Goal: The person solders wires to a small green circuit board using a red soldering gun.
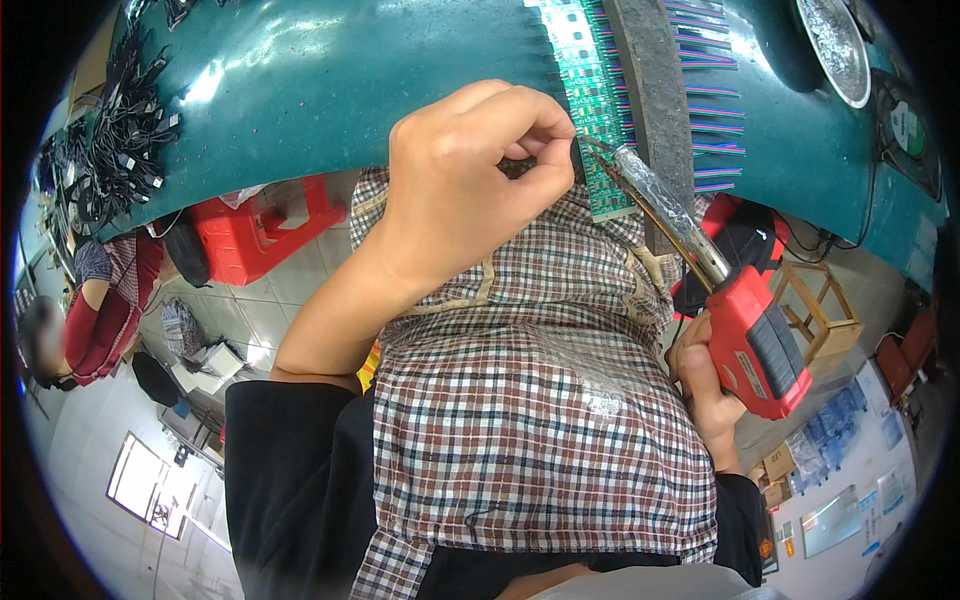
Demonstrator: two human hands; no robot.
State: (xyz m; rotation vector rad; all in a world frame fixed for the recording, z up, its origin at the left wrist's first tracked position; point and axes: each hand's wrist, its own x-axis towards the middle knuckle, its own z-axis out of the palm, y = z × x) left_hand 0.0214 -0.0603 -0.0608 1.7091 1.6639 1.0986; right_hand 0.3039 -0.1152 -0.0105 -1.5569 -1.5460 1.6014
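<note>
A long green circuit board panel [590,110] lies near the table's front edge. My left hand [465,185] is at its left side, thumb and forefinger pinched together. Whatever is between those fingertips is too small to make out. A red soldering gun [750,335] is gripped in my right hand [703,385], below and right of the board. Its thin tip reaches the board close to my left fingertips; I cannot tell whether it touches. Beside the board runs a dark grey bar [650,90], with several multicoloured wire strips [712,128] sticking out past it.
The green table [330,90] bears a heap of black cables [112,140] at left. At right are a metal dish [838,50] and a black fan [905,130]. Below stand a red stool [235,240] and a wooden stool [825,310]. Another person [95,320] sits at far left.
</note>
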